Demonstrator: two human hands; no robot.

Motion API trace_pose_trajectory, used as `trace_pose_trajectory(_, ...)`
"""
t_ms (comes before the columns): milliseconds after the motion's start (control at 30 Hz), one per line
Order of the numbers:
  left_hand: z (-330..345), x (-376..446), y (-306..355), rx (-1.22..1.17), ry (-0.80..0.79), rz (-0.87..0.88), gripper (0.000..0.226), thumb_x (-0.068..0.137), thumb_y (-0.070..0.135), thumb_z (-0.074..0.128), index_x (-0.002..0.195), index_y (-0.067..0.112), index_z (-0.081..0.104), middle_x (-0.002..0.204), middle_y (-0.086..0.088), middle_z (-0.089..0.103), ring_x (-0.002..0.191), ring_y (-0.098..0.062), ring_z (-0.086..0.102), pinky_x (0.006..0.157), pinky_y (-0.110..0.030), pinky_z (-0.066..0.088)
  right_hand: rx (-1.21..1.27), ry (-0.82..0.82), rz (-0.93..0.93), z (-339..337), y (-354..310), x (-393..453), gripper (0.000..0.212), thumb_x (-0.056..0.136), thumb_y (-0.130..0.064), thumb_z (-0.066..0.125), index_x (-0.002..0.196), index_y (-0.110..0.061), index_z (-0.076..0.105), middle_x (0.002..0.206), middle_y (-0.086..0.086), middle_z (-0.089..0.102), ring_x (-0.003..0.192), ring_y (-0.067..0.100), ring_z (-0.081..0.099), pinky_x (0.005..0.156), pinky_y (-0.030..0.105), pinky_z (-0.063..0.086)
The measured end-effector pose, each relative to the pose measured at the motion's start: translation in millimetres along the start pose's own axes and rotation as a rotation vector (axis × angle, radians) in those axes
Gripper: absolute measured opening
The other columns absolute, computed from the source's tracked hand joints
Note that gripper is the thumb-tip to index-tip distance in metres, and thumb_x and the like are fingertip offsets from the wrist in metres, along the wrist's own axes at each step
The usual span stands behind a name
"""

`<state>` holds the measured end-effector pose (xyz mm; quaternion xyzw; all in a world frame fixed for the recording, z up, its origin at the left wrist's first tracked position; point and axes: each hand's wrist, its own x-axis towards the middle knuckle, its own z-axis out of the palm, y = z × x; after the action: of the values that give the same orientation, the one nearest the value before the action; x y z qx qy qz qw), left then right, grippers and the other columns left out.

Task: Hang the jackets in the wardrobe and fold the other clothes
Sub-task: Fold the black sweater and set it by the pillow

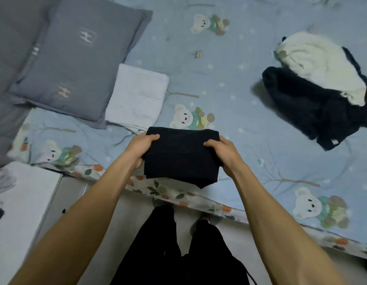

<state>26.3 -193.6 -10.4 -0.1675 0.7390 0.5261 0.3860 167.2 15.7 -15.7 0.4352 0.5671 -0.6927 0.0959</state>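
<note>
Nearest, the person's black trousers (178,254) and a white cabinet (20,212) stand off the bed's near edge. Both hands grip a folded black garment (179,155) above that edge of the bed (250,140): the left hand (140,150) clasps its left side, thumb on top, and the right hand (223,154) clasps its right side the same way. Just beyond the garment on the bed lies a folded white cloth (137,95), touching a grey pillow (75,58) to its left. Farther right on the bed, well apart from the garment, a loose black garment (302,108) lies under a white one (320,62). A small metal object (198,54) sits mid-bed, too small to identify.
</note>
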Motion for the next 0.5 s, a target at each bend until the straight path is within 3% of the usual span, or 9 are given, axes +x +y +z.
trace_pose_trajectory(167, -54.1, 3.2, 50.3, -0.088, 0.008, 0.050, 0.020, 0.090, 0.016, 0.062, 0.108, 0.020, 0.071, 0.097, -0.004, 0.076, 0.092, -0.023, 0.072, 0.079, -0.037, 0.060, 0.016, -0.046, -0.059, 54.0, -52.0, -3.8, 0.027, 0.076, -0.020, 0.067, 0.101, -0.030, 0.067, 0.087, -0.012, 0.074, 0.083, 0.012, 0.072, 0.061, 0.026, 0.055)
trace_pose_trajectory(267, -77.1, 27.6, 85.5, -0.110, -0.006, 0.065, 0.023, 0.091, 0.017, 0.060, 0.112, 0.021, 0.069, 0.104, -0.007, 0.075, 0.096, -0.025, 0.071, 0.080, -0.040, 0.059, 0.005, -0.003, -0.123, 87.3, -84.0, 11.0, 0.030, 0.074, -0.019, 0.065, 0.103, -0.027, 0.067, 0.095, -0.007, 0.074, 0.085, 0.013, 0.071, 0.061, 0.024, 0.053)
trace_pose_trajectory(400, -113.6, 79.9, 152.6, -0.113, -0.071, 0.154, 0.020, 0.094, 0.018, 0.057, 0.109, 0.024, 0.067, 0.104, -0.005, 0.075, 0.089, -0.019, 0.073, 0.064, -0.029, 0.058, 0.030, 0.082, -0.162, 140.3, -149.4, 46.4, 0.028, 0.076, -0.018, 0.063, 0.100, -0.029, 0.068, 0.089, -0.009, 0.075, 0.083, 0.012, 0.072, 0.061, 0.024, 0.054)
trace_pose_trajectory(500, -136.0, 118.5, 187.1, -0.121, -0.096, 0.280, 0.017, 0.094, 0.021, 0.060, 0.103, 0.032, 0.069, 0.099, 0.006, 0.076, 0.088, -0.010, 0.073, 0.067, -0.022, 0.058, 0.059, 0.179, -0.231, 173.5, -182.6, 80.1, 0.026, 0.073, -0.020, 0.062, 0.096, -0.030, 0.068, 0.083, -0.014, 0.073, 0.075, 0.005, 0.070, 0.055, 0.019, 0.053)
